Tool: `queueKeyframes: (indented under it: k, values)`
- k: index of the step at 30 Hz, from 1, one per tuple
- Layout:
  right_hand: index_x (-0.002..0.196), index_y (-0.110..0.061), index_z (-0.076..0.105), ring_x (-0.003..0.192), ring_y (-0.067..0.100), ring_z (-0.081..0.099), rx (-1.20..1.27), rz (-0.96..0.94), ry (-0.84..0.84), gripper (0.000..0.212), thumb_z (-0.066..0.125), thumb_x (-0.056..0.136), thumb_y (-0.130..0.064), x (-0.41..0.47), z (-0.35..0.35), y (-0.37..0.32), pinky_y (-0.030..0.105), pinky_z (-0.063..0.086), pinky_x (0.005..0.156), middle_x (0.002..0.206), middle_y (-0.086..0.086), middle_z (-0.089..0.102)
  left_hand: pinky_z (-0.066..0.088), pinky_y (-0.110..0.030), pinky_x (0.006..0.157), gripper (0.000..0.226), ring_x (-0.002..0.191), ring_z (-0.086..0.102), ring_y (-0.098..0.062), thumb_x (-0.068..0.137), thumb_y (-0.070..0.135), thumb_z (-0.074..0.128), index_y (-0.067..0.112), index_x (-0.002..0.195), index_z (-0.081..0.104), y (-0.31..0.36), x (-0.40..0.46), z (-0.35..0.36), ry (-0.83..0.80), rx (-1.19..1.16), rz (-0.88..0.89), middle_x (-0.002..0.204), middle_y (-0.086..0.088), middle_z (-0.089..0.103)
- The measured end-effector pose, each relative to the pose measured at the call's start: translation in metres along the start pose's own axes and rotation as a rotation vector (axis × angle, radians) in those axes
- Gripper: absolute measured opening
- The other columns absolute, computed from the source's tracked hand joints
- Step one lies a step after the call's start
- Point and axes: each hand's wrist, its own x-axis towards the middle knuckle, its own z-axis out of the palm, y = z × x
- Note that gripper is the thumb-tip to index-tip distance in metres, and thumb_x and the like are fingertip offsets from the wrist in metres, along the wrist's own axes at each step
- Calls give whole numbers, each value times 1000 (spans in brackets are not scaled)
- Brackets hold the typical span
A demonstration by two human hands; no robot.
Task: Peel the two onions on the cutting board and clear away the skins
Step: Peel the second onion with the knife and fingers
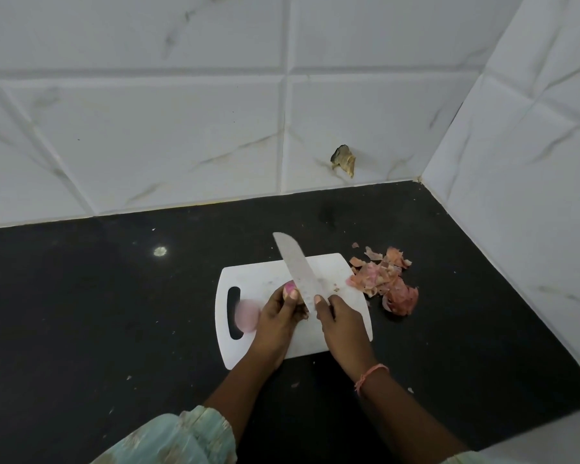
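My left hand [278, 316] squeezes a pink onion [289, 290] over the white cutting board [255, 274]. My right hand [340, 318] grips the knife [298, 271]. Another pale peeled onion [246, 315] lies there, blurry.

Pale green sleeve [178, 437], orange wrist thread [370, 375]

The left hand [279, 313] hides most of the onion [289, 289] it grips. Just left of that grip, the second onion [246, 315] is a blur. The right hand [340, 321] hides the knife [297, 267] handle.
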Motion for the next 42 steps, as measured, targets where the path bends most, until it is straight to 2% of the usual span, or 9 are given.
queueKeyframes:
  k: [4,10,16,19,22,29,36,38,42]
  values:
    - [80,-20,53,63,11,56,-43,-42,25,34,41,99,-46,-4,2,-4,29,42,57,68,-1,58,53,-39,99,48,114,66,-25,94,39,53,14,135,55,-1,0,-2,-20,-22,30,123,-6,70]
    - [90,-21,54,67,12,59,-169,-98,138,32,39,99,-47,6,-9,-6,40,52,61,75,-1,63,54,-28,84,42,89,63,-16,92,37,57,15,127,61,-8,4,-4,-4,-15,58,110,-9,72]
    - [129,-16,42,87,19,66,-279,-118,39,36,40,101,-38,-8,-1,-11,34,55,67,105,6,67,54,-41,96,44,103,64,-25,90,41,58,18,128,59,-9,6,-5,-16,-28,58,118,-6,71]
    - [120,-17,42,75,19,64,-285,-125,3,28,40,101,-38,-4,-6,-14,41,54,63,88,3,65,50,-45,99,48,103,62,-28,92,45,62,14,129,60,-11,7,-6,-14,-20,68,120,-16,68]
    - [110,-19,41,66,15,60,-429,-198,-16,21,38,101,-38,-1,-15,-14,30,45,51,77,-3,58,50,-45,100,49,103,62,-29,92,46,59,13,129,60,-11,8,-6,-7,-14,64,120,-19,67]
    - [118,-20,39,65,9,57,-473,-203,19,23,34,102,-36,-28,-3,-6,18,39,49,81,-6,58,50,-43,90,56,86,58,-24,93,53,47,6,116,64,-11,9,-6,20,-50,16,94,-14,66]
    - [120,-18,38,75,15,64,-403,-200,26,24,32,103,-34,-29,18,-13,26,44,59,89,-1,64,51,-37,82,68,79,60,-23,89,65,43,6,116,65,-10,7,-5,54,-29,-14,82,-12,66]
    - [117,-17,38,76,17,64,-393,-201,25,23,33,103,-34,-28,21,-17,24,39,57,89,0,64,53,-46,91,62,89,61,-34,95,62,41,9,115,67,-8,7,-4,49,-32,-33,97,-29,66]
    - [118,-17,37,76,16,64,-415,-201,28,23,32,103,-33,-29,21,-22,22,37,57,89,0,64,53,-47,99,54,105,68,-29,97,63,39,21,118,66,-6,6,-5,57,8,-52,110,-8,73]
